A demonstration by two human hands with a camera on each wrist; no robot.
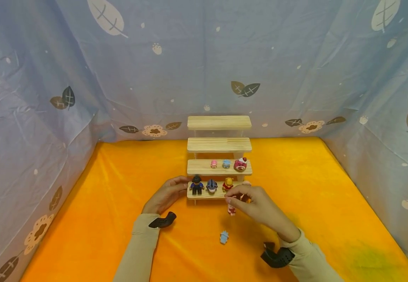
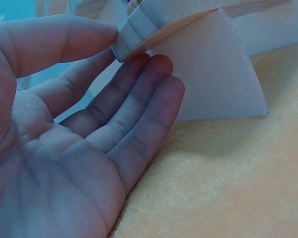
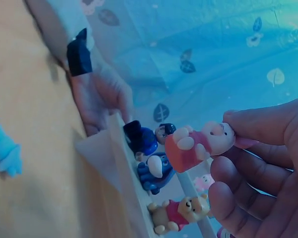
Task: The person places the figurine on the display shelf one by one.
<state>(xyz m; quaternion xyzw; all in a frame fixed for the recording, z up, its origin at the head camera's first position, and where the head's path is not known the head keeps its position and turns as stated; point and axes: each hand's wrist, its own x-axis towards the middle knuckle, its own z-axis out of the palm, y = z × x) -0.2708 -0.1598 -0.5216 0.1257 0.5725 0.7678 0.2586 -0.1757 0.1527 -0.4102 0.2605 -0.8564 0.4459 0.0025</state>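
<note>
My right hand [image 1: 256,201] pinches a small pink figurine [image 1: 231,209] by its head, in front of the lowest tier of a wooden stepped display stand [image 1: 219,167]. In the right wrist view the figurine [image 3: 196,146] lies sideways between thumb and fingers. My left hand [image 1: 168,194] grips that tier's left end, thumb on the board and fingers under it, as the left wrist view shows. On this tier stand a black-haired figure [image 1: 196,186], a donkey figurine [image 1: 211,186] and a yellow bear figurine [image 1: 228,184]. Another figurine [image 1: 246,183] is mostly hidden behind my right hand.
A light blue figurine [image 1: 224,237] lies on the orange cloth [image 1: 189,250] before the stand. Small pink [image 1: 214,164] and blue [image 1: 226,164] figurines and a dark pink bear head [image 1: 240,164] sit one tier up. Patterned grey-blue curtains [image 1: 204,58] enclose three sides.
</note>
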